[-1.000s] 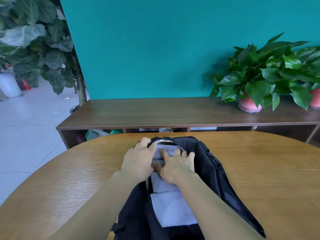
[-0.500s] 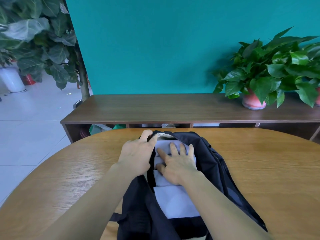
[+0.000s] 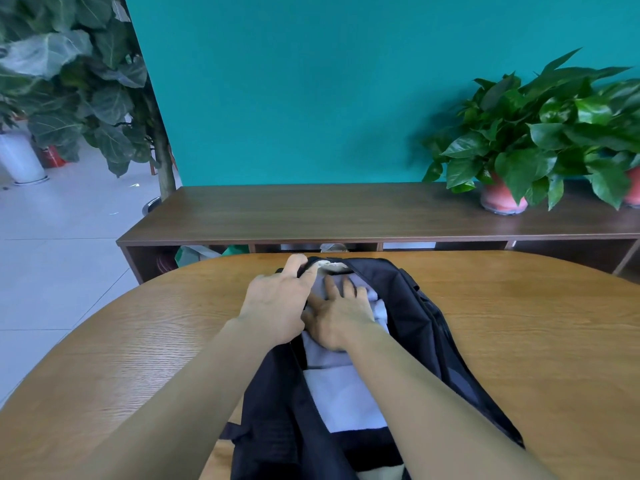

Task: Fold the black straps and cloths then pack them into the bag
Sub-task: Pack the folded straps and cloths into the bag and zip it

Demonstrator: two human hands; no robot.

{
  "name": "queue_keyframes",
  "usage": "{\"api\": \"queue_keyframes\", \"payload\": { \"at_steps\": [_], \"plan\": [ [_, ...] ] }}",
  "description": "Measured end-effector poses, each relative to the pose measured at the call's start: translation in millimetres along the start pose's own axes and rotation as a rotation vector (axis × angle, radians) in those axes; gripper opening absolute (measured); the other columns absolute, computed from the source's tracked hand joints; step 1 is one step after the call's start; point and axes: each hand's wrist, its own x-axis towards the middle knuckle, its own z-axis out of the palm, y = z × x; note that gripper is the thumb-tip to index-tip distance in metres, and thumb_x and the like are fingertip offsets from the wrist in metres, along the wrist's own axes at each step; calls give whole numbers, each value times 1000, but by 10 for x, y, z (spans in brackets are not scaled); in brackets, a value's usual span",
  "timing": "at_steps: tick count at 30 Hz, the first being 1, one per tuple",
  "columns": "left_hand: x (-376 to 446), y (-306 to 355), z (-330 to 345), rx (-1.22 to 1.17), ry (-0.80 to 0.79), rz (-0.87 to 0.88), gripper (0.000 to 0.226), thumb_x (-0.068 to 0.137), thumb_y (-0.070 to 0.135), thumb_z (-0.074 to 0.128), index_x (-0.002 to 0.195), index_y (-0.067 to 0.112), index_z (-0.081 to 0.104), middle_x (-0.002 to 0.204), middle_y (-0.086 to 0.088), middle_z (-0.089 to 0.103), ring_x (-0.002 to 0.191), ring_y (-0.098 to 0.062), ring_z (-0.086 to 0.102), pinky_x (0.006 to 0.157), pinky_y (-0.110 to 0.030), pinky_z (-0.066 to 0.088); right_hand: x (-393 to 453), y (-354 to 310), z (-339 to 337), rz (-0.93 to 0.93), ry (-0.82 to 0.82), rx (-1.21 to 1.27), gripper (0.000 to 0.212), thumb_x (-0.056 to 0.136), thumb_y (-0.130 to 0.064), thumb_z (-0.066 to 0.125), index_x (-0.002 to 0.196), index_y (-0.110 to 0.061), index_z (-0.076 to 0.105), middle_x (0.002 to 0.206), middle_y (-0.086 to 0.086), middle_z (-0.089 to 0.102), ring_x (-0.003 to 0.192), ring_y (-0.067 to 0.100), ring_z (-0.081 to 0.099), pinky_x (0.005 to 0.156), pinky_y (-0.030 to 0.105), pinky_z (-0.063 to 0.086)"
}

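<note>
The black bag lies open on the worktop. The left hand pinches the bag's opening edge. The right hand, fingers straight, presses the pale folded cloth inside the bag.

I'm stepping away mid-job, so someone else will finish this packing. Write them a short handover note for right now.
Left hand: grips the far left rim of the black bag, holding its mouth open.
Right hand: fingers straight, pressing flat on the light folded cloths inside the bag.
The bag lies open on the wooden table; the cloths sit inside it, stacked along its length.
Done: the visible cloths are folded and in.
Left: no loose straps are in view, so check for them, then finish tucking and close the bag.
</note>
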Motion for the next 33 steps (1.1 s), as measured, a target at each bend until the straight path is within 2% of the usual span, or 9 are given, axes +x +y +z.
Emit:
{"api": "queue_keyframes", "payload": {
  "at_steps": [6, 10, 16, 21, 24, 26, 28, 30, 33],
  "plan": [
    [-277, 51, -88, -118, -108, -41, 78, 86, 23, 54, 152, 36, 14, 152, 2, 9, 103, -21, 58, 69, -27, 37, -518, 73, -61, -58, 47, 42, 55, 102, -48, 16, 153, -36, -2, 161, 8, -13, 146, 34, -15, 115, 54, -12],
    [-526, 137, -96, -225, -211, -124, 70, 82, 18, 56, 144, 27, 25, 142, -1, 16, 89, -24, 56, 59, -28, 37, -806, 96, 149, -12, -22, 66, 59, 97, -62, 15, 151, -43, 0, 160, 7, -18, 144, 34, -22, 110, 61, -16],
    [-731, 240, -218, -275, -133, -109, 64, 82, 7, 56, 140, 11, 31, 139, -3, 18, 73, -24, 51, 65, -33, 47, -919, 110, 391, -12, -7, 39, 64, 94, -68, 16, 151, -44, -1, 159, 4, -22, 144, 33, -23, 112, 60, -12],
    [-748, 272, -328, -231, -117, -139, 67, 79, 6, 57, 140, 11, 30, 137, -3, 20, 69, -22, 48, 57, -31, 39, -987, -7, 348, 17, -14, 46, 64, 95, -66, 14, 152, -41, -1, 159, 6, -21, 144, 35, -21, 112, 60, -13],
    [-779, 279, -324, -227, -100, -155, 64, 79, 7, 57, 137, 12, 31, 136, -2, 22, 72, -24, 48, 58, -31, 37, -1013, -66, 274, 16, 40, 178, 63, 96, -62, 17, 152, -37, 7, 161, 9, -9, 146, 33, -13, 114, 57, -10],
    [-777, 294, -333, -234, -82, -146, 57, 79, 7, 55, 132, 13, 34, 136, -2, 23, 74, -24, 48, 58, -31, 36, -968, -55, 154, 47, 221, 260, 52, 100, -48, 26, 146, -26, 27, 155, 13, 22, 144, 30, 12, 114, 48, 6],
    [-767, 311, -352, -240, -75, -139, 55, 78, 6, 54, 129, 14, 36, 136, -1, 24, 73, -25, 48, 55, -30, 35, -893, -35, 22, 76, 345, 221, 32, 98, -26, 37, 126, -15, 47, 130, 11, 48, 127, 31, 37, 101, 36, 24],
    [-772, 314, -354, -236, -82, -142, 56, 78, 6, 53, 130, 15, 36, 136, -1, 24, 72, -24, 47, 50, -27, 30, -816, -17, -54, 121, 300, 186, 27, 92, -11, 42, 117, -11, 54, 121, 10, 51, 118, 30, 42, 93, 32, 29],
    [-780, 295, -352, -214, -81, -147, 52, 78, 5, 54, 127, 15, 38, 136, -1, 23, 67, -22, 45, 45, -26, 25, -711, 13, -87, 137, 264, 155, 32, 89, -4, 46, 119, -11, 55, 124, 10, 48, 119, 29, 40, 89, 32, 33]
  ]
}}
